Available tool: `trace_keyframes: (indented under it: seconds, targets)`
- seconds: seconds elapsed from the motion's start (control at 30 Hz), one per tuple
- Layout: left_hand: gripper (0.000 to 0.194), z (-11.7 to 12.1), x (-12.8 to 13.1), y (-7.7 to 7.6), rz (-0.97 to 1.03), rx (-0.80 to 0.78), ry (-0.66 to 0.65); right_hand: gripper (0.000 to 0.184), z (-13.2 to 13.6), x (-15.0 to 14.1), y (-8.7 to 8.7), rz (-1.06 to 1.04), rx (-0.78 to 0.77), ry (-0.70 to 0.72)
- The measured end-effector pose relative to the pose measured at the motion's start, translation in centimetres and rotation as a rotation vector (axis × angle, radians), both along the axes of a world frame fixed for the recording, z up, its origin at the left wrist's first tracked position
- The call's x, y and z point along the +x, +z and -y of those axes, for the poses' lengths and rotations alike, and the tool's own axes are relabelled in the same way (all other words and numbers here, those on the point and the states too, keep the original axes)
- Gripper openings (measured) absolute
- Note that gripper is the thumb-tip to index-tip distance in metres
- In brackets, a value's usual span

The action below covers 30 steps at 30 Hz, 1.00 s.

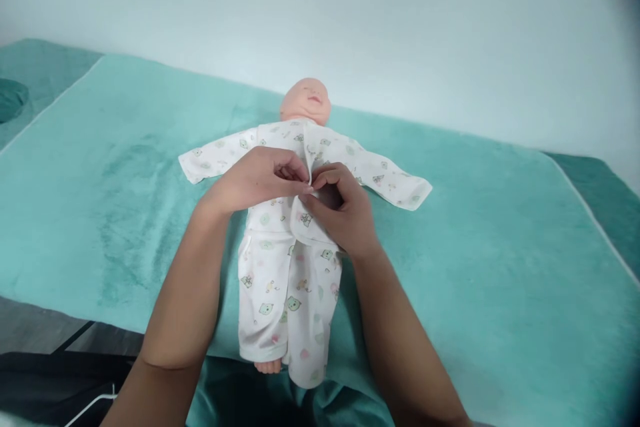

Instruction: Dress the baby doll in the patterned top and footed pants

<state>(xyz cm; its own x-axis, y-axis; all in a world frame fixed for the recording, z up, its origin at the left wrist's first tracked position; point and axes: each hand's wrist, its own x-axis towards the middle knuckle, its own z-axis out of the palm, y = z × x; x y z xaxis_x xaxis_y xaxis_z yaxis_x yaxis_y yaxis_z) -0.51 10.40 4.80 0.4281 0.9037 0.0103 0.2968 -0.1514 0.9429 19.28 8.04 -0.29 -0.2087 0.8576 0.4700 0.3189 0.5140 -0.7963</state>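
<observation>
A baby doll (306,100) lies on its back, its head toward the wall. It wears a white printed baby shirt (280,137) with long sleeves spread to both sides, and matching trousers (265,287). My left hand (265,177) pinches the shirt's front edge at the middle of the chest. From the other side, my right hand (345,203) grips the same front opening, its fingertips meeting those of the left. The exact fastening between the fingertips is hidden. Below my right hand, the shirt's lower front flap hangs over the trouser waist. Toes show at one trouser leg.
The doll rests on a table covered by a teal cloth (475,267) with pale seam lines near both ends. A plain light wall (400,27) stands behind it. At lower left are the table's near edge, grey floor and a dark item with a white cord (93,403).
</observation>
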Motion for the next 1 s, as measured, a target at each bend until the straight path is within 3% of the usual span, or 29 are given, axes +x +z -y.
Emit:
trace_keyframes:
  seconds: [0.23,0.8,1.0]
  targets:
    - [0.008,0.26,0.29,0.39,-0.094,0.071,0.006,0.022,0.04,-0.33,-0.18,0.001,0.010,-0.042]
    - [0.016,0.83,0.74,0.31,-0.223,0.293,0.086,0.023,-0.10,-0.42,-0.58,-0.047,0.008,-0.058]
    - [0.011,0.42,0.51,-0.25,-0.100,0.203,0.092,0.021,-0.07,-0.43,-0.62,-0.051,0.011,-0.050]
